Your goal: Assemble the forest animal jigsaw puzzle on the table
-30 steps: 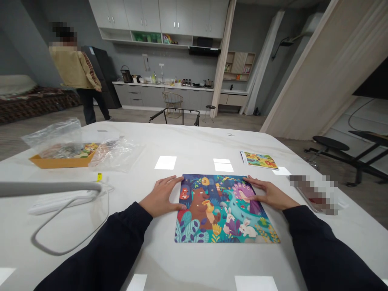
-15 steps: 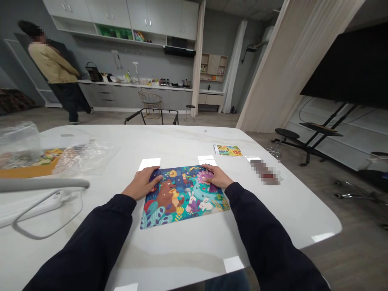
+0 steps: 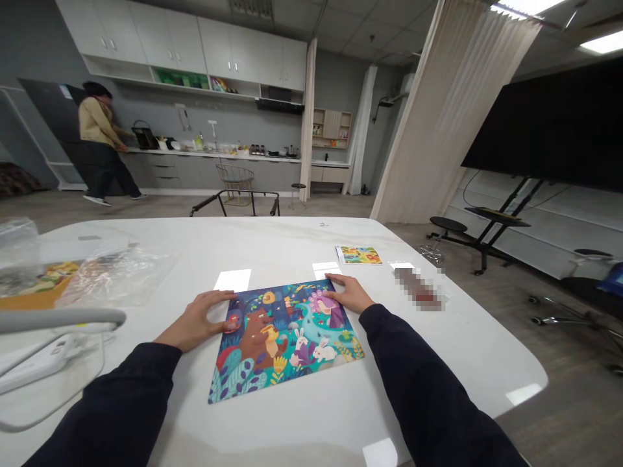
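Note:
A flat, colourful picture board, printed with a bear, rabbits and a peacock, lies on the white table in front of me, its near edge slightly turned. My left hand grips its upper left edge, thumb on the printed face and fingers along the rim. At the upper right corner, my right hand holds the board the same way, thumb on top. The undersides of both grips are hidden.
A small picture card lies beyond the board on the table. To the left are clear plastic bags, an orange tray, a grey tube and a white power strip. A person stands by the far counter.
The board sits lower and closer in view, partly because my view has tilted up. My left hand has shifted outward to the board's left edge. The person behind has moved toward the counter.

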### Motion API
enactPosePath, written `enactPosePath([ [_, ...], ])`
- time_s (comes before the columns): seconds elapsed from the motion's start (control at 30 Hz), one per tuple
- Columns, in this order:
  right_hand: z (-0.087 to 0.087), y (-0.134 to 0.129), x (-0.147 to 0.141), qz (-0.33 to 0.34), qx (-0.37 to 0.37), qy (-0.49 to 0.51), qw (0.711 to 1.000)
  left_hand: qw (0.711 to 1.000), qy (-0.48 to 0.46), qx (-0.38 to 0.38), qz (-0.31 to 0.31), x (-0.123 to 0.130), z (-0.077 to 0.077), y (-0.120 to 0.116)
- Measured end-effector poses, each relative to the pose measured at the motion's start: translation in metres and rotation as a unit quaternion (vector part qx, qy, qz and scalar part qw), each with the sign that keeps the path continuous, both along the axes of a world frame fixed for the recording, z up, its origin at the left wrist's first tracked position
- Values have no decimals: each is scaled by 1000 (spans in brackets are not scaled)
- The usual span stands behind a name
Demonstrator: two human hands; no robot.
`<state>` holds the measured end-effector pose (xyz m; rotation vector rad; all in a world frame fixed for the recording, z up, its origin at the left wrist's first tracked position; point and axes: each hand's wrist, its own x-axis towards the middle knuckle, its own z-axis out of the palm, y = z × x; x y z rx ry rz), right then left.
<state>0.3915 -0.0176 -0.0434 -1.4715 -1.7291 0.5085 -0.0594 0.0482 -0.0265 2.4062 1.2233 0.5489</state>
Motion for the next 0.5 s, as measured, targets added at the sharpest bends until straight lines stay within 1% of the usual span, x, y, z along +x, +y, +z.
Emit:
enactPosePath([
  [0.13, -1, -1, -1, -42, 23, -24, 999, 999, -23, 5, 23, 3, -1, 1],
  [0.3, -3, -3, -2, -69, 38, -43, 996, 1000, -6, 8, 29, 4, -2, -1],
  [0.5, -2, -3, 0, -106, 50, -55, 992, 997, 8, 50, 49, 5, -5, -2],
])
